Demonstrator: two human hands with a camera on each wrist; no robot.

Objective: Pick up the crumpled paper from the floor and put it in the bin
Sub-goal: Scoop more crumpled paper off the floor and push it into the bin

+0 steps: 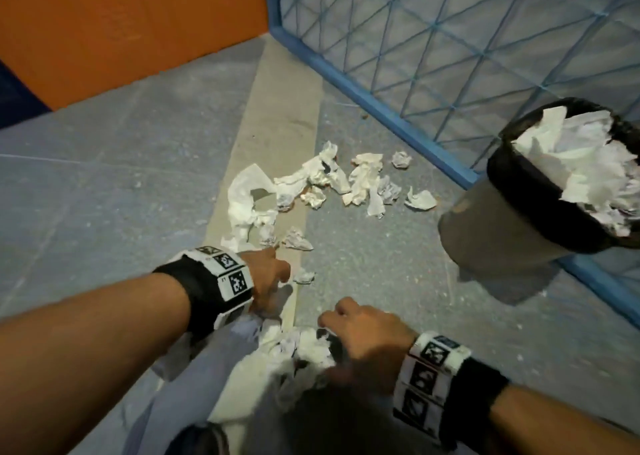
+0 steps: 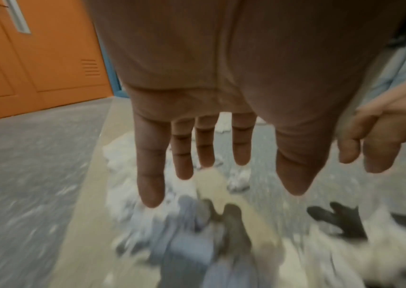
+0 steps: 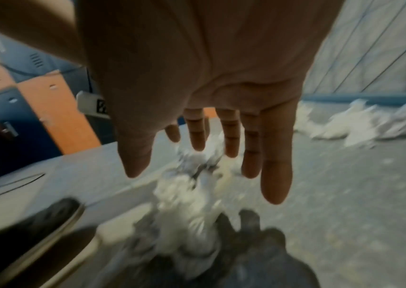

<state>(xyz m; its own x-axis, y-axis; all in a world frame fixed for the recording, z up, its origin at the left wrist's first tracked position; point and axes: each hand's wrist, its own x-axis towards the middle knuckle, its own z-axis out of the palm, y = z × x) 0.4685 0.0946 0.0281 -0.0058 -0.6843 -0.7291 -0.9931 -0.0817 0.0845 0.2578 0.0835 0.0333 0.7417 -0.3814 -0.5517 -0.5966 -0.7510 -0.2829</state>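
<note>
1. White crumpled paper heaped low on the grey floor, between the two hands; more crumpled scraps scattered farther off, near the blue mesh panel.
2. Left hand reaching down over the left edge of the heap, wrist banded with a black strap and printed markers; from the wrist view, fingers straight and spread, thumb apart, nothing clasped, paper blurred just beneath the tips.
3. Right hand coming in from the right, back of the hand up, knuckles bent toward the heap in the head view; from its wrist view, fingers extended and splayed above the paper, thumb off to the side, released and holding nothing.
4. Hard to tell through the blur whether any fingertip touches the paper.
5. Both forearms bare, angled inward so the hands bracket the pile.
6. Bin with a black liner standing to the right, against the mesh panel, well apart from the hands, already stuffed with white paper above its rim.
7. Orange lockers behind, to the left.
</note>
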